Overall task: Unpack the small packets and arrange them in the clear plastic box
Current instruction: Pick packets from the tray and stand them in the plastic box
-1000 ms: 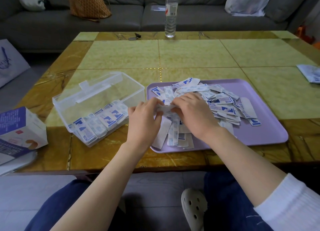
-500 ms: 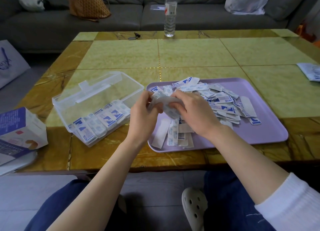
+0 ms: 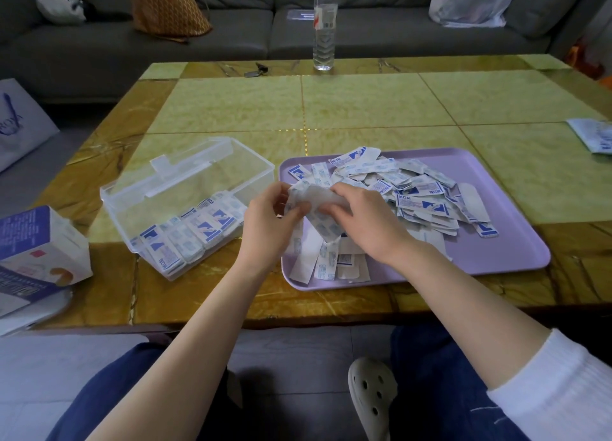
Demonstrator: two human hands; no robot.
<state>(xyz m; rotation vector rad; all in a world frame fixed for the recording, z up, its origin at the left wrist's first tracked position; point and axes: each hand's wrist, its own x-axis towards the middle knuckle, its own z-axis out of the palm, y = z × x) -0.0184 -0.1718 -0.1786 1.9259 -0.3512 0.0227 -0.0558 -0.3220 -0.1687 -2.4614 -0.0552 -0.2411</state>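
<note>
A loose heap of small white-and-blue packets [image 3: 410, 189] lies on a lilac tray [image 3: 496, 242]. My left hand [image 3: 265, 222] and my right hand [image 3: 367, 218] both grip a bunch of packets [image 3: 314, 202] held just above the tray's left part. The bunch looks blurred. To the left stands the clear plastic box [image 3: 185, 189], lid open, with a row of packets [image 3: 192, 232] packed along its near side.
An opened blue-and-white carton [image 3: 36, 248] lies at the table's left edge. A water bottle [image 3: 325, 26] stands at the far edge near some keys [image 3: 256, 69]. A printed paper [image 3: 592, 136] lies at the right. A sofa is behind the table; my knees are below.
Both hands have lifted a bunch of packets off the tray and raised it slightly, shifting it a little toward the box side.
</note>
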